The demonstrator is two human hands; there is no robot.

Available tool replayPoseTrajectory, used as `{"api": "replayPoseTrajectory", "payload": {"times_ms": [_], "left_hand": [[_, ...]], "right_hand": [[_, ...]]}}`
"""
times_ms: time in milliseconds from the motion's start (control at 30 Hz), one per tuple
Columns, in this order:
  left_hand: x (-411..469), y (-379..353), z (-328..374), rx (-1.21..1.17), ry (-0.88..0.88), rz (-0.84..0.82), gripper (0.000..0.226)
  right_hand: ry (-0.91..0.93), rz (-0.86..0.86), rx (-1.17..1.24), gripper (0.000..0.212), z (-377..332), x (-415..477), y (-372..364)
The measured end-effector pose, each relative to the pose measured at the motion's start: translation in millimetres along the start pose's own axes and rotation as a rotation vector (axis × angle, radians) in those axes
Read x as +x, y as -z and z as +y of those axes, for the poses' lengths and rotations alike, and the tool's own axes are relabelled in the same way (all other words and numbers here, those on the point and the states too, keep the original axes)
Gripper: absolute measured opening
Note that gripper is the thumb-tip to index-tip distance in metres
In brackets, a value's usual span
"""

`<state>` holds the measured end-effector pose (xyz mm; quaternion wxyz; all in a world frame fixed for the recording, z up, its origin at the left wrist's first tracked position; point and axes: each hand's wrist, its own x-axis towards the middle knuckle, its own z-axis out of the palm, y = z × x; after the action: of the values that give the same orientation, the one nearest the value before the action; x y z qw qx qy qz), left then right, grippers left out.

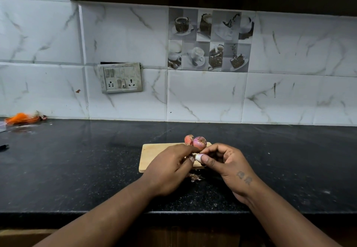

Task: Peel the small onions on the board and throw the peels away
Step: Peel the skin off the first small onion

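Pinches small onion [198, 157] with right hand [226, 165], thumb pressed on smooth white flesh; picks at its rooty end with curled fingertips of left hand [170, 167]. Held just above near edge of cutting board [154, 154]: pale wood, rectangular, flat.

At 12 o'clock from hands, on board's far edge: two unpeeled onions [200, 142], round, pink-purple, papery, touching.

At 6 o'clock, on counter: dry peel scraps [195, 177].

Countertop [96, 159]: black speckled stone, glossy.

Beyond: white marble-veined wall tiles [289, 96]; coffee-cup picture tile [209, 39] at 12; switch-and-socket plate [121, 78] at 11.

At 9 o'clock, far off: orange clump [21, 118], blurred.
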<state>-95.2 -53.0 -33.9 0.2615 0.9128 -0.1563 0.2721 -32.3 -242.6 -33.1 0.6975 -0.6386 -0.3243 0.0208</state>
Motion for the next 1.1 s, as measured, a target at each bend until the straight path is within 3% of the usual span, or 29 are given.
{"api": "replayPoseTrajectory", "payload": {"times_ms": [133,267,567,700,967,1100], "left_hand": [[-0.3,-4.8,1.3,0.193,-0.079,-0.036,0.016],[0.5,-4.1,3.0,0.294,-0.130,-0.038,0.014],[0.1,-0.1,0.1,0.247,-0.102,-0.089,0.014],[-0.3,1.2,1.8,0.242,-0.113,-0.110,0.007],[4.0,3.2,-0.7,0.250,-0.105,-0.051,0.023],[4.8,-0.1,-0.7,0.229,-0.068,-0.021,0.012]], "right_hand": [[0.020,-0.002,-0.008,0.010,1.2,0.0,-0.5],[0.027,-0.001,-0.019,0.011,2.2,0.2,-0.2],[0.053,-0.052,-0.109,0.026,2.0,0.1,-1.3],[0.060,-0.067,-0.153,0.021,0.7,-0.7,-1.4],[0.093,-0.044,-0.329,0.018,1.3,1.0,-2.4],[0.122,0.006,-0.379,0.017,1.6,2.3,-4.4]]}}
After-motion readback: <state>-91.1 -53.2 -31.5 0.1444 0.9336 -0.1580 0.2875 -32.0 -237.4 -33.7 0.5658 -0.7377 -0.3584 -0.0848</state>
